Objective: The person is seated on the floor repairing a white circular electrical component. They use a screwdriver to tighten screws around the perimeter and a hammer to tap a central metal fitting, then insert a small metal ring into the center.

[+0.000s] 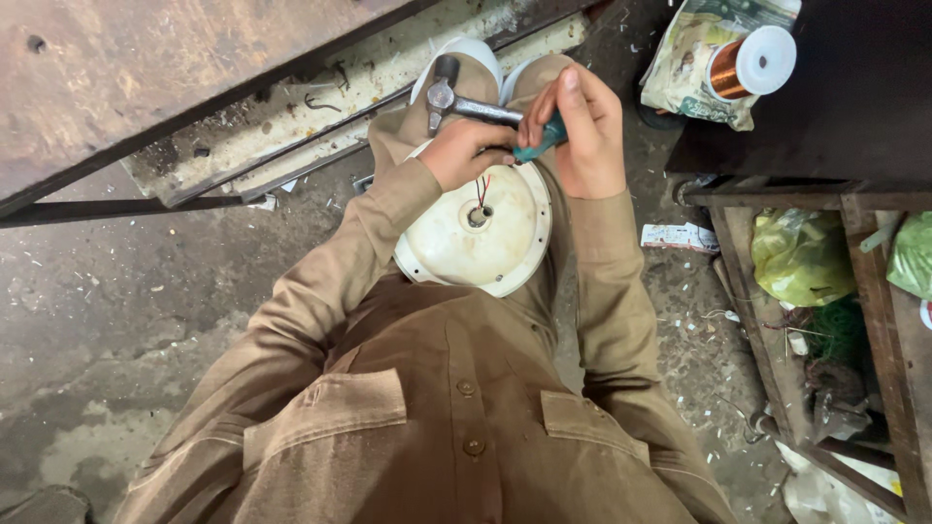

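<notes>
The round white motor cover rests in your lap between your knees, its central shaft hole and thin wires facing up, directly below both your hands. Just above it, your left hand is clenched around the hammer where the shaft meets the teal grip. Your right hand curls over the same grip from the other side, fingers closed. The hammer's long axis runs left to right, its steel head pointing away toward the metal bench.
</notes>
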